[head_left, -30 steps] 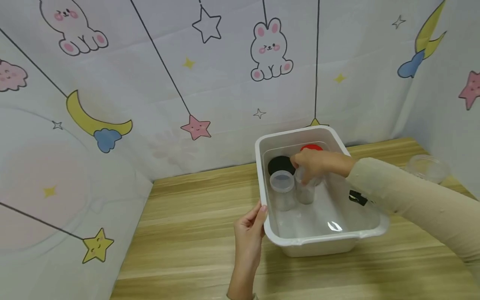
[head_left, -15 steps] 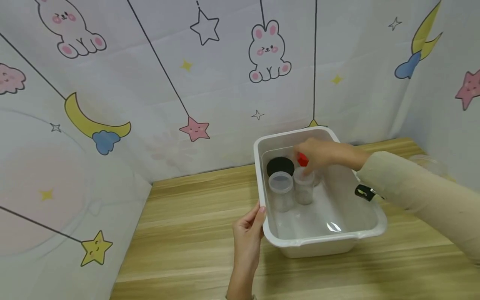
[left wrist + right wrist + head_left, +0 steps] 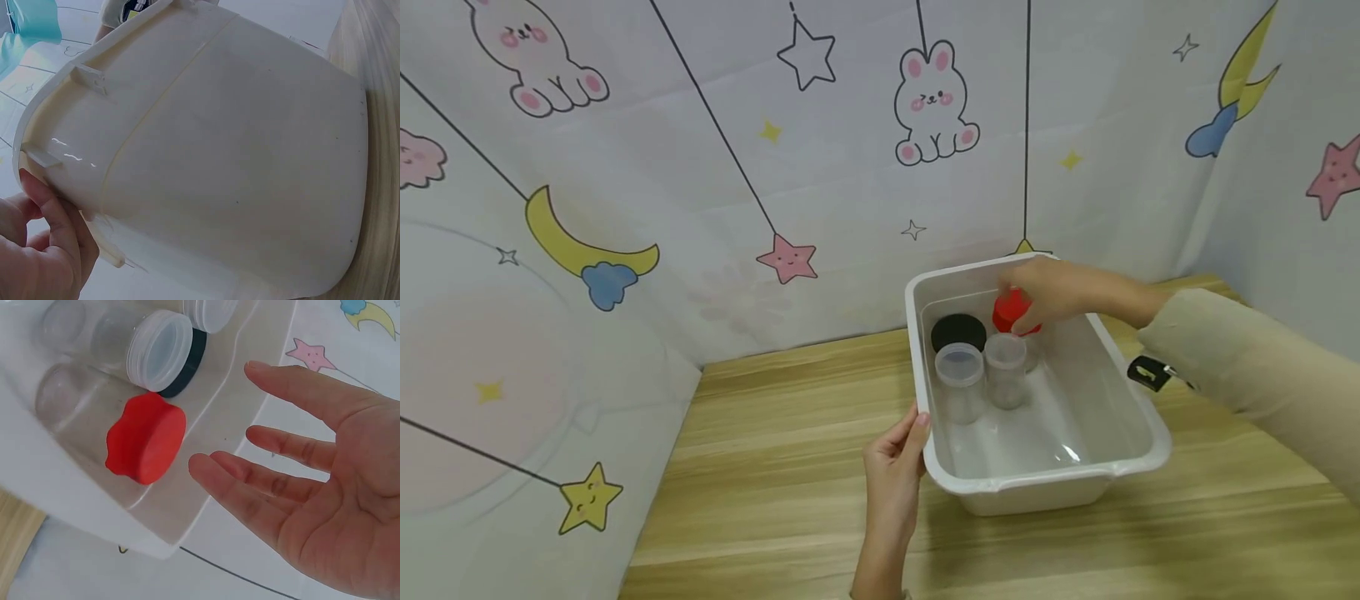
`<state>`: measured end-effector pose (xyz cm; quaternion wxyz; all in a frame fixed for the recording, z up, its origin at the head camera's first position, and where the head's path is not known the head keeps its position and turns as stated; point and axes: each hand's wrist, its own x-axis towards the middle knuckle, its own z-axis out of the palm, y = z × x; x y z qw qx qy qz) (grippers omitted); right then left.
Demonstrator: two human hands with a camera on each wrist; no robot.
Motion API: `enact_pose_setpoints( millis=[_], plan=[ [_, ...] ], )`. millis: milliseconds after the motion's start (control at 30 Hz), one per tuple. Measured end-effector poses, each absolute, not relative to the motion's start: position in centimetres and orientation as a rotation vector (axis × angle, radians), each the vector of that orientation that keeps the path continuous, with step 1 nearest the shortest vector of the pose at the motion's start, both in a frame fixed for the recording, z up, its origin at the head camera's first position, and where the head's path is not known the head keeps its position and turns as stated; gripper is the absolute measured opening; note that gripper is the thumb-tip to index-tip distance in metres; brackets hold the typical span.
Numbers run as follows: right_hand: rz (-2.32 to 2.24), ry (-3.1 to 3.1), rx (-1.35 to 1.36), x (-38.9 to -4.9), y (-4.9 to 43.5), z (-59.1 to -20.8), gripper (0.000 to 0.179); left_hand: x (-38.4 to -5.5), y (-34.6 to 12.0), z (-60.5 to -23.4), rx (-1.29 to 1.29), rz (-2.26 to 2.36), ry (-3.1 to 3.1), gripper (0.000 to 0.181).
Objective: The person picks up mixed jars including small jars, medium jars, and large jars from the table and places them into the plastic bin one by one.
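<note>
My left hand (image 3: 891, 471) grips the left rim of a white plastic tub (image 3: 1037, 492), thumb on top and fingers beneath. The left wrist view shows this hand (image 3: 53, 244) at the rim beside the tub's outer wall (image 3: 250, 144). Inside, two clear jars with translucent lids (image 3: 960, 383) (image 3: 1006, 371) stand side by side, near a black round lid-like thing (image 3: 958, 335). Behind them sits a red scalloped piece (image 3: 147, 437); whether it tops a jar, I cannot tell. My right hand (image 3: 319, 469) hovers beside it with fingers spread, holding nothing.
The tub rests on a wood-grain table (image 3: 775, 450). A white cloth (image 3: 820, 183) with bunnies, stars and moons hangs behind and at the sides. A black clip-like tag (image 3: 1148, 372) hangs at the right sleeve (image 3: 1247, 367).
My right hand has drawn away from the clear jar, back and to the right, over the red piece, which shows more. The left hand keeps its hold on the rim.
</note>
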<state>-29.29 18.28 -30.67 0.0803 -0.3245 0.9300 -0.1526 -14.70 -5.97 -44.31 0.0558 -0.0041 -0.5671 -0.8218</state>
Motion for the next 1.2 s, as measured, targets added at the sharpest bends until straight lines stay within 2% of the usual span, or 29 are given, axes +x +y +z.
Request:
enact_pose_setpoints(
  millis=[233, 1200],
  plan=[
    [-0.49, 2.819, -0.927, -29.1, 19.7, -30.0, 0.029, -14.7, -6.0, -44.4, -0.022, -2.498, -1.713, 0.035],
    [-0.413, 2.993, -0.688, -29.0, 27.4, -30.7, 0.029, -14.7, -5.9, -44.3, -0.011, -2.486, -1.726, 0.035]
  ],
)
